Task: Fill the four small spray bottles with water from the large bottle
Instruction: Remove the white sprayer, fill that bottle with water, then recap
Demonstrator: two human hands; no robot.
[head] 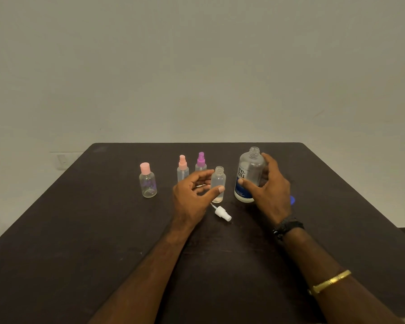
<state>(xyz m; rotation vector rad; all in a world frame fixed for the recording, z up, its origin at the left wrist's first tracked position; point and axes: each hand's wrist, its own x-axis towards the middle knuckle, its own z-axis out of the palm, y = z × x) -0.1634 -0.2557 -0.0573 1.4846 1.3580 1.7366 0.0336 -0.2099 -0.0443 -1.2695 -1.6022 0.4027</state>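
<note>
A small clear bottle (218, 181) stands uncapped at the table's middle. My left hand (193, 192) curls beside it, thumb on its front and index finger by its shoulder. Its white spray head (223, 212) lies on the table just in front. The large clear bottle (249, 174) with a blue label stands uncapped to the right. My right hand (270, 185) holds it, thumb on the label and fingers behind. To the left stand a pink spray bottle (182, 170), a purple spray bottle (200, 163) and a pink-capped round bottle (147, 182), all closed.
The dark table (80, 230) runs back to a pale wall. A blue cap (292, 200) lies partly hidden behind my right hand. A black wristband and a gold bangle sit on my right arm.
</note>
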